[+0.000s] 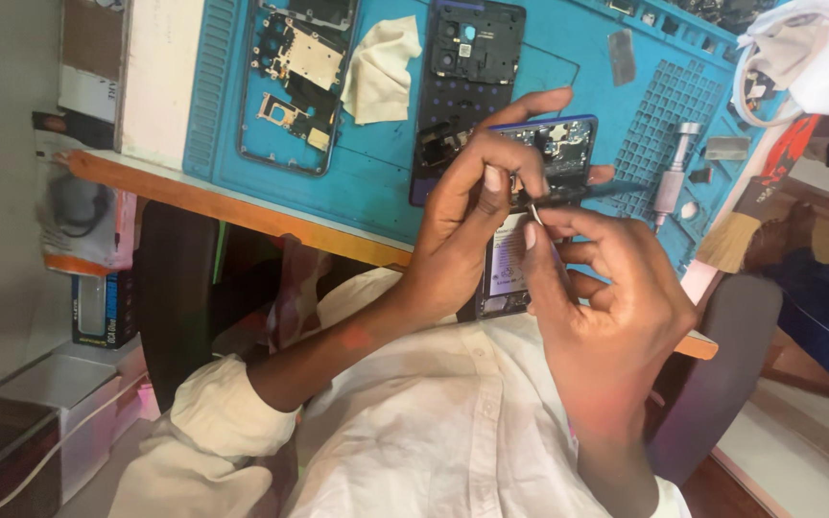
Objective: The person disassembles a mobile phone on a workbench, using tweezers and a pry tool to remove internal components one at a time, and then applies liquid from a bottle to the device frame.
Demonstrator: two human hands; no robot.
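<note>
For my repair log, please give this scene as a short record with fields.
left hand: steadies the opened phone from above
right hand: pinches thin tweezers over the phone
surface: blue work mat on the desk
beside: phone frame, dark back cover, white cloth, silver screwdriver, brush

You wear a white shirt [453,432] of plain woven cloth, creased across the chest and belly. A placket runs down its front with small pale buttons [478,356] set along it. Your left sleeve [227,422] is rolled up in a thick bunched cuff just past the elbow, which leaves the forearm bare below it. Your left hand [477,206] and right hand [606,288] are bare: no gloves, rings or watch show. At the right wrist a narrow edge of white sleeve [669,499] shows.
</note>
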